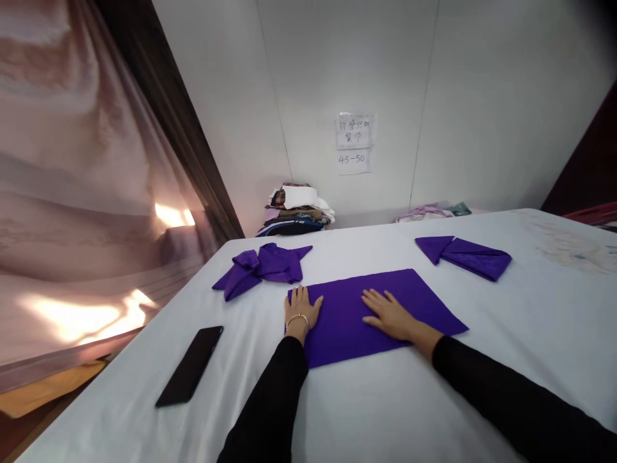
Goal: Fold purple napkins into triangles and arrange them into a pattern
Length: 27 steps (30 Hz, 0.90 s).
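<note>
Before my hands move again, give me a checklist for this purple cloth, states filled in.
1. Purple cloth lying flat: ok.
2. Left hand on the cloth, by its left edge: ok.
3. Right hand palm down on the cloth, fingers spread: ok.
4. Black phone apart from the cloth: ok.
5. Right folded piece apart from the cloth: ok.
6. Cloth's underside smooth: cannot tell, hidden.
</note>
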### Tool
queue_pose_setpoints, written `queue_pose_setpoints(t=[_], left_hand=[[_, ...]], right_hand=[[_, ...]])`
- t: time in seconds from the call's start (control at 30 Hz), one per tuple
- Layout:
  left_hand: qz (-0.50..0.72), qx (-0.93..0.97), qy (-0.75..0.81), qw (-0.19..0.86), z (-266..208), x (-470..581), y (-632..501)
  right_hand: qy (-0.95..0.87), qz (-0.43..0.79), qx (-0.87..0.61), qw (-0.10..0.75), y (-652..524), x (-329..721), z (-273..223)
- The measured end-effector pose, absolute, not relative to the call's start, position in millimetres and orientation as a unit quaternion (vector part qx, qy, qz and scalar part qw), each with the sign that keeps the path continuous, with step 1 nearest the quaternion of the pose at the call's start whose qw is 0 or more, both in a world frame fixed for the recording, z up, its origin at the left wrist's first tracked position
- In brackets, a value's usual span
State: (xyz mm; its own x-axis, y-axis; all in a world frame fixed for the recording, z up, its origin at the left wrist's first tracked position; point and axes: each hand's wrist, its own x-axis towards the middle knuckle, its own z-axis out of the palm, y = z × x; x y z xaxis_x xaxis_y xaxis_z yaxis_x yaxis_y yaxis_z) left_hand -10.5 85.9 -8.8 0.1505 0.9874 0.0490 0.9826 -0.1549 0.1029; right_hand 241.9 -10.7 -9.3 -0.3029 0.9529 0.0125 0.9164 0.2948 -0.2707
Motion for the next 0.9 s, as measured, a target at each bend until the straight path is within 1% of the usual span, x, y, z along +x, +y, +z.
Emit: queue_pose_setpoints(t=[0.13, 0.27, 0.4, 0.47, 0.57, 0.67, 0.8, 0.9], left_hand=[[0.054, 0.759, 0.648, 0.027, -11.5, -9.8, 85.5], [0.055, 0.758, 0.649, 0.038, -8.9, -12.0, 87.4], [0.059, 0.75, 0.656, 0.056, 1.6, -9.7, 80.6], [0.065, 0.761, 0.644, 0.046, 5.4, 0.4, 65.6], [0.068, 0.827, 0.557, 0.03, 3.8, 23.2, 30.0], [0.046, 0.867, 0.493, 0.057, -3.1, 32.3, -1.0], [0.03, 0.837, 0.542, 0.062, -8.3, -0.3, -8.2], [0.028, 0.799, 0.6, 0.042, -7.5, -33.9, -1.0]], right_hand=[[-0.695, 0.047, -0.715, 0.06, -23.7, 326.8, -24.9], [-0.654, 0.006, -0.755, 0.05, -41.6, 368.7, -35.5], [-0.654, -0.009, -0.755, 0.041, -45.8, 369.4, -38.5], [-0.66, -0.011, -0.75, 0.041, -44.3, 367.9, -40.0], [-0.672, -0.014, -0.739, 0.045, -42.2, 370.1, -42.2], [-0.667, -0.009, -0.744, 0.042, -41.5, 374.0, -40.0], [-0.649, -0.004, -0.76, 0.019, -44.5, 359.8, -28.0], [-0.67, -0.016, -0.741, 0.052, -50.7, 313.7, -18.0]])
